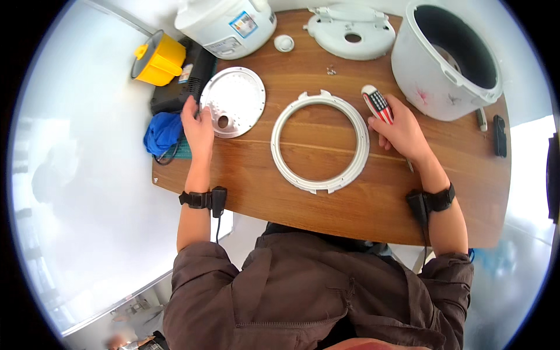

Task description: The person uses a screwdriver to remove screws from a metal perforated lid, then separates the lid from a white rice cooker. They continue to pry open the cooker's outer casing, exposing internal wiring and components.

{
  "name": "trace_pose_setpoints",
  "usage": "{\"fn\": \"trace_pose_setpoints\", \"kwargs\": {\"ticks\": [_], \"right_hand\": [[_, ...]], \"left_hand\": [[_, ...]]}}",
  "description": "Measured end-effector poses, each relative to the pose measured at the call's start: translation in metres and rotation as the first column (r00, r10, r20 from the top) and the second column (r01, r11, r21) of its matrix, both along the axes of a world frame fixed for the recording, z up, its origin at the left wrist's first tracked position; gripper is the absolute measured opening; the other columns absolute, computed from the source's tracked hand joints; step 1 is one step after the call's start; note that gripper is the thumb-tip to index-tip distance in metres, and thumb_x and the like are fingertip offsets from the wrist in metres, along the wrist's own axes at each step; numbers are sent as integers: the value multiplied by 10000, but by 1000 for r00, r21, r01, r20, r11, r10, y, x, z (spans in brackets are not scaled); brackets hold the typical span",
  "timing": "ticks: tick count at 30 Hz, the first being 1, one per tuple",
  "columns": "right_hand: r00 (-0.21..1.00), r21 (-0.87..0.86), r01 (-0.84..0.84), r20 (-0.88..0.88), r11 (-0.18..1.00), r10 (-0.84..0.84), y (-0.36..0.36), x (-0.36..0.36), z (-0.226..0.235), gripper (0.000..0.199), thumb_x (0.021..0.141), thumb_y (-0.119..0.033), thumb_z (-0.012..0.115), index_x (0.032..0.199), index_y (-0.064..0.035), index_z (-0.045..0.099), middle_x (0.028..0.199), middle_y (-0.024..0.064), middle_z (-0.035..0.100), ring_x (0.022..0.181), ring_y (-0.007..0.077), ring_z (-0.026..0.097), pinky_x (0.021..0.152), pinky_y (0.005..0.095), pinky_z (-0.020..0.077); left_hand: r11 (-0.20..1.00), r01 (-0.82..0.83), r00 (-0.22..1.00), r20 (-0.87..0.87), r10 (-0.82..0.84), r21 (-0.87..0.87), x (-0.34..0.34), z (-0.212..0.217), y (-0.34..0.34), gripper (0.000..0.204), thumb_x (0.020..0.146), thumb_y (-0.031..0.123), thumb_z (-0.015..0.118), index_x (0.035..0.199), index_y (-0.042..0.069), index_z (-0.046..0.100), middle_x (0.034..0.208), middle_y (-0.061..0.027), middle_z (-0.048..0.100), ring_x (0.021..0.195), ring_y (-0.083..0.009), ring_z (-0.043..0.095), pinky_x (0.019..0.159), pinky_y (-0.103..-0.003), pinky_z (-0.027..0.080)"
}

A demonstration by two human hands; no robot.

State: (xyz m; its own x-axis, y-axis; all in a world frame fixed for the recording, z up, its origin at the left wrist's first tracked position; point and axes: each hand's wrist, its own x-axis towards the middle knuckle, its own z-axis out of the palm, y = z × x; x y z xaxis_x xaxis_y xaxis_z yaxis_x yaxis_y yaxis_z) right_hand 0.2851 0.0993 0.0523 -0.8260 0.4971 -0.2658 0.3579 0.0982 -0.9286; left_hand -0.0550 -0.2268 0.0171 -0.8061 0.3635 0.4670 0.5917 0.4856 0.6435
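A round, light metal plate (236,96) with small holes and one larger hole lies at the left of the table. My left hand (199,129) is at its left edge, the thumb overlapping the rim and the fingers apart; whether they touch the plate I cannot tell. A white plastic ring (280,143) with small tabs lies flat between my hands. Right of the ring, my right hand (402,127) is closed around a screwdriver (376,100) with a red, white and black handle. Its thin shaft shows below my palm, pointing toward me.
A white rice cooker body (420,76) stands far right, its lid part (373,38) beside it. Another white appliance (227,29), a yellow container (166,61), a black case (178,96) and a blue cloth (163,134) are at the left. Small screws (331,70) lie behind the ring.
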Motion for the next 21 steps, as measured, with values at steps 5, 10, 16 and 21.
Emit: {"fn": "trace_pose_setpoints", "kwargs": {"ticks": [5,10,16,21], "right_hand": [[999,11,17,35,1000,-17,2,2,0,417,930,-177,705,1259,38,564,825,73,688,583,122,630,509,279,533],[999,14,5,46,1000,-6,0,0,0,427,932,-178,712,1267,39,561,826,71,693,582,114,627,508,275,525],[999,4,36,-3,999,-36,1,2,-5,387,927,-171,721,1214,34,563,808,56,670,570,96,612,489,256,497],[999,-5,37,25,999,-37,-1,-3,0,343,929,-168,711,1180,23,576,813,58,660,554,96,600,484,259,494]], "left_hand": [[927,252,855,-386,-348,-278,83,47,45,470,944,112,681,1386,16,553,1385,-192,561,1307,-382,537,1104,-475,429],[464,743,508,-45,-860,-483,163,50,54,626,842,471,773,1276,47,620,1234,-118,629,1176,-332,598,1062,-453,459],[414,803,476,44,-878,-429,192,17,61,485,810,314,811,1169,48,621,1031,-84,576,923,-297,541,845,-425,432],[397,810,480,100,-871,-432,190,23,56,380,815,224,802,1119,81,624,1021,-69,568,910,-289,511,835,-417,399]]}}
